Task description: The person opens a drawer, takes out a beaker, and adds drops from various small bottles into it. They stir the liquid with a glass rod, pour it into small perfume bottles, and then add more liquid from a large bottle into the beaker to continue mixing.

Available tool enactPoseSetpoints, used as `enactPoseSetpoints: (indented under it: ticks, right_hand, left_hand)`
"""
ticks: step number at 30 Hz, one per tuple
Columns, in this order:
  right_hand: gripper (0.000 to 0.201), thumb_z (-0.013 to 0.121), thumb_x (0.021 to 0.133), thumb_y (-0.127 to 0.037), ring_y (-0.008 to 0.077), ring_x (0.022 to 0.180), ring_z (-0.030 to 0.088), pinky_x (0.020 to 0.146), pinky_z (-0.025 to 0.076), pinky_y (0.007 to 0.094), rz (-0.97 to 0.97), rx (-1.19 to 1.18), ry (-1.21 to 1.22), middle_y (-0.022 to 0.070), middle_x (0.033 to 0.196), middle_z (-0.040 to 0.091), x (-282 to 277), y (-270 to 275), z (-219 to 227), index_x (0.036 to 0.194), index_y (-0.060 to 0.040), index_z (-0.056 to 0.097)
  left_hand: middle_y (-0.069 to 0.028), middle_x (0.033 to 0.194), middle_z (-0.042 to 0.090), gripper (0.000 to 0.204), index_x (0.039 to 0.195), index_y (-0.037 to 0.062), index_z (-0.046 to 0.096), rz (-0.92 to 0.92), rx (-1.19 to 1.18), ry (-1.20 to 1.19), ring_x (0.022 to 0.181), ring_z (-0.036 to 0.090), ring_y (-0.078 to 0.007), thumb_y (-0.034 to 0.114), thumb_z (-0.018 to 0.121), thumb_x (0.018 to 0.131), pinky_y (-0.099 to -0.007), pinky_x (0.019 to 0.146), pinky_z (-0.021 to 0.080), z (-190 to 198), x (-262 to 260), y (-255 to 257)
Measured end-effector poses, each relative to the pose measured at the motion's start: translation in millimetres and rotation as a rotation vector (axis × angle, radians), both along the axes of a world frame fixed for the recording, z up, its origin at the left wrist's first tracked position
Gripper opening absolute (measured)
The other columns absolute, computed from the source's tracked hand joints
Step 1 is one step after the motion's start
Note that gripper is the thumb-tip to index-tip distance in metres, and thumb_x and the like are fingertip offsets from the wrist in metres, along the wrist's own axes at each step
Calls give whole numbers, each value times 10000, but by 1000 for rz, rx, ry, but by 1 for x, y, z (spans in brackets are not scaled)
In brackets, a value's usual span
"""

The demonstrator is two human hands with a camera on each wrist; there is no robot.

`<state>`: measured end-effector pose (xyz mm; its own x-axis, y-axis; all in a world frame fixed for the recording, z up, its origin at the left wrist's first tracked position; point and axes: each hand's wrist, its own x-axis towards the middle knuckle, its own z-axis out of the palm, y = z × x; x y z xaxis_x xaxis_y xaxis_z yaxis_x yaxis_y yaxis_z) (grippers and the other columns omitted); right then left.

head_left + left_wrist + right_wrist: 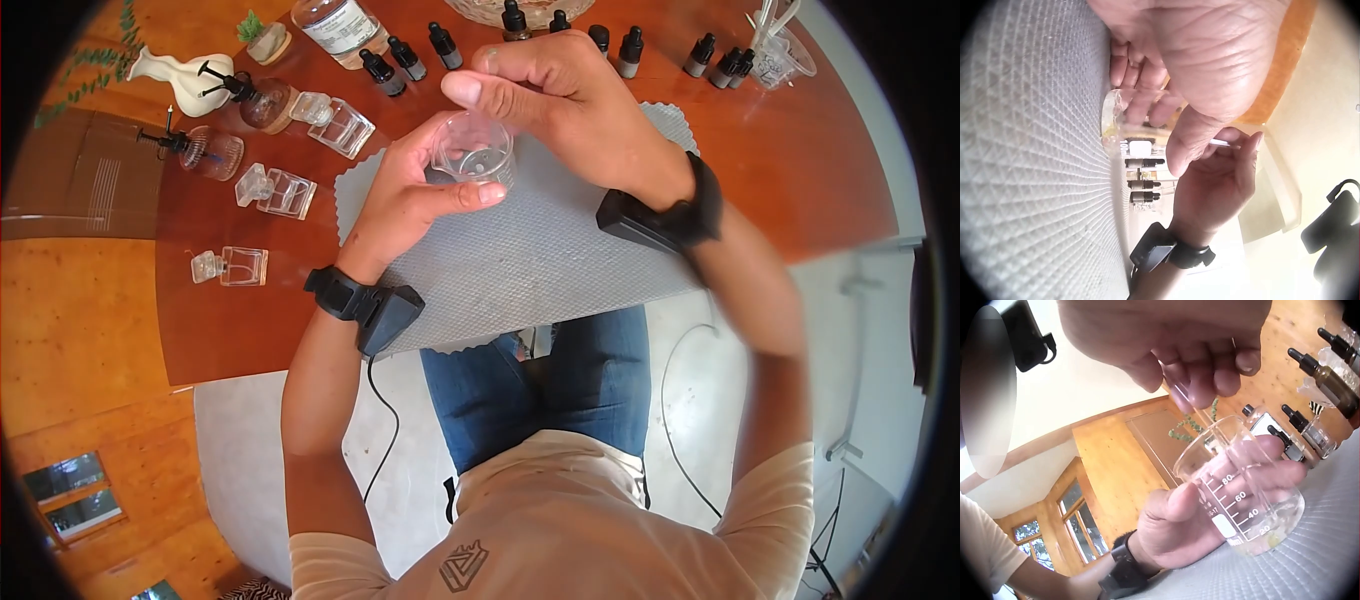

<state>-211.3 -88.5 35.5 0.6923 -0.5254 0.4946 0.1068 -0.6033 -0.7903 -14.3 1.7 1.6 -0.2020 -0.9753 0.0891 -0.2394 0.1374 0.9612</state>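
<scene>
A clear glass beaker point(474, 150) with white volume marks stands upright on the grey textured mat point(520, 250). My left hand point(405, 195) holds it from the side, the thumb on the near wall and the other fingers behind the glass. Low in the beaker, around the 20 mark in the right wrist view, shows a little clear, slightly yellowish liquid. My right hand point(570, 110) is above the rim and pinches a thin glass stirring rod point(1221, 143) between thumb and fingers. The rod slants down into the beaker in the right wrist view.
Square glass perfume bottles point(290, 195) and spray bottles point(212, 152) stand at left, near a white vase point(185, 80). Several black-capped dropper bottles point(442, 45) line the back, with a large labelled bottle point(340, 30). A small cup point(783, 65) holding white sticks stands back right.
</scene>
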Motion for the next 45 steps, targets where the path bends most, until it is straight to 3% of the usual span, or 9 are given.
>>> enactPoseSetpoints:
  ticks: [11,14,22,25,28,32,33,40,45]
  right_hand:
    - [449,630,1061,-321,53,638,405,555,335,272,53,103,0,-31,640,471,4,-2,-5,738,-10,590]
    - [414,683,1017,-303,91,550,418,522,359,323,45,106,-49,26,583,502,2,2,1,758,19,662]
    - [365,665,1028,-241,84,564,460,524,379,314,178,156,-28,53,597,584,-1,-5,3,793,36,693]
    - [397,667,1025,-226,115,563,433,529,380,346,6,86,-20,88,589,526,1,-5,2,733,36,610]
    - [444,650,1042,-218,118,631,348,549,302,347,97,82,-56,47,655,396,2,-5,4,714,15,462]
    - [408,643,1045,-205,109,648,371,574,337,330,84,253,-75,36,678,408,0,-8,-2,745,29,497]
    - [379,674,1018,-211,142,608,427,558,383,344,1,153,-106,94,641,487,3,-11,-2,752,44,585]
    - [348,677,1018,-202,161,612,458,570,406,354,101,275,-65,111,671,510,-2,-13,0,788,48,604]
    - [359,652,1035,-201,155,681,413,610,356,342,213,80,-57,70,712,474,1,-18,1,790,47,567]
  left_hand:
    - [-60,1212,702,579,1293,7,632,-1,37,52,1150,639,-173,207,869,804,-334,1025,484,1,0,2]
    - [-56,1199,707,564,1279,14,640,1,35,63,1134,642,-166,199,874,800,-333,1010,492,0,1,2]
    - [-57,1204,696,544,1260,24,641,1,52,69,1150,623,-162,173,883,797,-340,1020,482,1,2,2]
    - [-63,1225,681,574,1284,22,620,9,50,78,1179,612,-168,162,884,795,-349,1049,463,1,-1,2]
    - [-67,1230,677,581,1289,21,616,2,36,83,1197,608,-173,166,885,795,-348,1057,455,0,1,2]
    - [-73,1246,666,636,1330,21,606,1,25,76,1196,606,-175,185,891,786,-346,1056,453,-7,4,1]
    - [-78,1262,659,669,1354,15,595,-16,24,75,1202,604,-174,201,892,784,-344,1061,449,-5,4,0]
    - [-93,1272,658,711,1378,9,572,10,32,32,1208,612,-194,226,890,780,-343,1058,454,-8,6,2]
    - [-89,1231,667,649,1319,25,619,25,48,38,1141,633,-188,264,890,780,-339,1001,486,-1,4,4]
